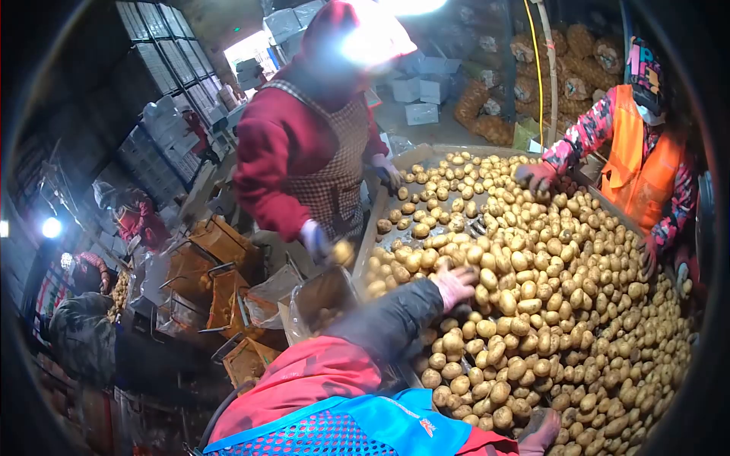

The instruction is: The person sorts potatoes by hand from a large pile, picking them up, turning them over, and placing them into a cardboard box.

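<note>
Loose potatoes [532, 304] are heaped thickly in front of me. My left hand [454, 286], in a pink glove with dark fingertips, reaches over the near side of the heap. Its fingers are stretched out and lie on the potatoes, with no potato clearly gripped. At the bottom edge, my right hand [538, 432], in a similar glove, rests against the lower part of the heap. Its fingers are partly hidden, and whether they grip a potato does not show. My red sleeve [304, 384] and blue vest [365, 425] fill the bottom.
Opposite, a co-worker in an orange vest [635, 167] reaches over the potatoes. Another in a checked apron [331, 167] stands at the table's rim [372, 220], a blurred potato [343, 253] at one hand. Orange crates [228, 300] stand left; filled net sacks [483, 114] are stacked behind.
</note>
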Motion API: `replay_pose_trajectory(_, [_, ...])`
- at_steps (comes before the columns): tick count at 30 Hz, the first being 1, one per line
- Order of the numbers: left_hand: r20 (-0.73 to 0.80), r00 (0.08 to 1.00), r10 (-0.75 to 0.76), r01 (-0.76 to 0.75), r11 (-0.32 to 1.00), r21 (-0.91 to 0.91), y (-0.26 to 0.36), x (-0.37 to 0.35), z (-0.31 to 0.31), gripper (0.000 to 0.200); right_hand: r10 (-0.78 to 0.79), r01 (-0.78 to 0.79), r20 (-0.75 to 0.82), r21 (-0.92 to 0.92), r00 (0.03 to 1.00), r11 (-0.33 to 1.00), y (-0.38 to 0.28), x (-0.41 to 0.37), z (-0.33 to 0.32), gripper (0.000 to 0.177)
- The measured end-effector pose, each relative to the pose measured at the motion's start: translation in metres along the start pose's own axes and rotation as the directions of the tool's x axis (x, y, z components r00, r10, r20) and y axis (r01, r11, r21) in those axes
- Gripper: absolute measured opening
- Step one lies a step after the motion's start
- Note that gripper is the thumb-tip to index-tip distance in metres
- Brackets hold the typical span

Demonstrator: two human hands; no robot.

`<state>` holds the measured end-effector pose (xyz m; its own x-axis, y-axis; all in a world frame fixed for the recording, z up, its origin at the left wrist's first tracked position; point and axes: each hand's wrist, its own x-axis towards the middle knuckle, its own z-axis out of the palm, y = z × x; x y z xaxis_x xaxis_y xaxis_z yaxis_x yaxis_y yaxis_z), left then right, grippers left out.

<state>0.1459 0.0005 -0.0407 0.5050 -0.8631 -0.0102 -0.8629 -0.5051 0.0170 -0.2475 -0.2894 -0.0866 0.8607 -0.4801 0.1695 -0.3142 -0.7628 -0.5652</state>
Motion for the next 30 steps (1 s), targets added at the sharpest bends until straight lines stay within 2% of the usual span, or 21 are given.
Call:
replay_pose_trajectory(1, [-0.006,0.998,-0.057,0.058,0.995,0.075,-0.01,0.005,0.0,0.038,-0.097,0.088,-0.062,-0.136,0.993,0.987,0.003,-0.002,0.0,0.027])
replay_pose_trajectory(2, [-0.19,0.98,-0.062,0.085,0.99,0.117,-0.022,0.007,0.008,0.029,-0.167,0.148,-0.089,-0.187,0.982,0.971,0.006,0.005,0.004,0.018])
replay_pose_trajectory(3, [0.015,0.983,-0.181,0.178,0.977,0.119,-0.021,0.013,-0.019,0.037,-0.006,-0.001,-0.082,-0.092,0.997,0.996,0.028,0.005,0.018,0.015])
replay_pose_trajectory(4, [0.074,0.947,-0.312,0.304,0.947,0.101,-0.036,0.03,0.001,0.035,0.188,-0.187,-0.021,0.036,0.982,0.982,0.04,0.006,0.019,0.013])
replay_pose_trajectory(5, [-0.123,0.967,-0.224,0.243,0.955,0.172,-0.049,0.031,0.025,0.026,-0.139,0.115,-0.16,-0.149,0.977,0.982,-0.015,0.011,-0.007,0.011])
replay_pose_trajectory(6, [-0.036,0.951,-0.308,0.308,0.951,0.005,-0.041,0.029,0.012,0.025,-0.284,0.242,-0.271,-0.178,0.92,0.954,-0.022,0.016,-0.01,0.005])
replay_pose_trajectory(7, [0.006,0.941,-0.34,0.34,0.941,0.006,-0.023,0.027,-0.008,0.032,-0.039,0.034,-0.085,-0.059,0.996,0.998,-0.02,0.014,-0.015,0.016])
replay_pose_trajectory(9, [-0.39,0.885,-0.253,0.229,0.967,-0.109,-0.01,0.028,0.013,0.046,-0.082,0.071,-0.164,-0.07,0.983,0.995,-0.016,0.016,-0.013,0.017])
replay_pose_trajectory(11, [-0.432,0.893,-0.126,0.032,0.976,-0.217,0.038,0.022,-0.003,0.05,-0.016,0.013,-0.107,-0.031,0.994,0.999,-0.035,0.022,-0.021,0.023])
replay_pose_trajectory(12, [-0.155,0.988,-0.016,-0.032,0.952,-0.304,0.058,0.026,-0.02,0.071,0.015,-0.02,-0.098,-0.047,0.995,0.999,-0.033,0.023,-0.019,0.027])
replay_pose_trajectory(13, [0.0,0.994,0.106,-0.104,0.976,-0.19,0.085,0.046,0.005,0.072,0.015,-0.02,-0.089,-0.056,0.996,0.998,-0.035,0.025,-0.02,0.027])
replay_pose_trajectory(14, [-0.256,0.931,0.26,-0.292,0.952,-0.097,0.106,0.044,0.005,0.075,0.002,-0.006,-0.061,-0.061,0.998,0.998,-0.039,0.028,-0.021,0.027])
replay_pose_trajectory(15, [-0.182,0.933,0.309,-0.345,0.912,-0.221,0.118,0.05,-0.008,0.069,-0.012,0.01,-0.031,-0.062,0.999,0.998,-0.04,0.031,-0.021,0.027])
replay_pose_trajectory(19, [-0.316,0.944,0.098,-0.195,0.937,-0.291,0.104,0.111,0.0,0.059,-0.09,0.075,-0.1,-0.142,0.991,0.987,-0.023,0.023,-0.01,0.031])
replay_pose_trajectory(21, [-0.34,0.935,0.103,-0.15,0.982,-0.115,0.089,0.141,0.014,0.056,-0.133,0.111,-0.134,-0.163,0.982,0.98,-0.026,0.028,-0.011,0.03])
replay_pose_trajectory(23, [-0.406,0.914,-0.007,-0.1,0.965,-0.242,0.067,0.159,0.011,0.062,-0.005,0.003,-0.009,-0.175,1.0,0.985,-0.034,0.033,-0.014,0.028])
replay_pose_trajectory(26, [-0.199,0.974,-0.104,0.072,0.984,-0.164,0.046,0.175,-0.021,0.073,-0.056,0.061,0.032,-0.21,0.998,0.976,-0.044,0.042,-0.014,0.024])
replay_pose_trajectory(27, [-0.202,0.975,-0.092,0.067,0.989,-0.128,0.036,0.179,-0.022,0.071,-0.068,0.079,0.056,-0.22,0.996,0.972,-0.044,0.044,-0.018,0.023])
replay_pose_trajectory(28, [-0.296,0.947,-0.127,0.111,0.991,-0.068,0.027,0.189,-0.004,0.059,-0.086,0.092,0.034,-0.235,0.996,0.968,-0.043,0.044,-0.016,0.023])
replay_pose_trajectory(29, [-0.21,0.968,-0.137,0.118,0.988,-0.1,0.018,0.186,-0.017,0.044,-0.057,0.065,0.042,-0.217,0.997,0.974,-0.041,0.043,-0.015,0.024])
replay_pose_trajectory(30, [0.015,0.979,-0.204,0.204,0.96,-0.191,0.013,0.178,-0.044,0.069,-0.049,0.059,0.05,-0.225,0.998,0.973,-0.041,0.043,-0.016,0.024])
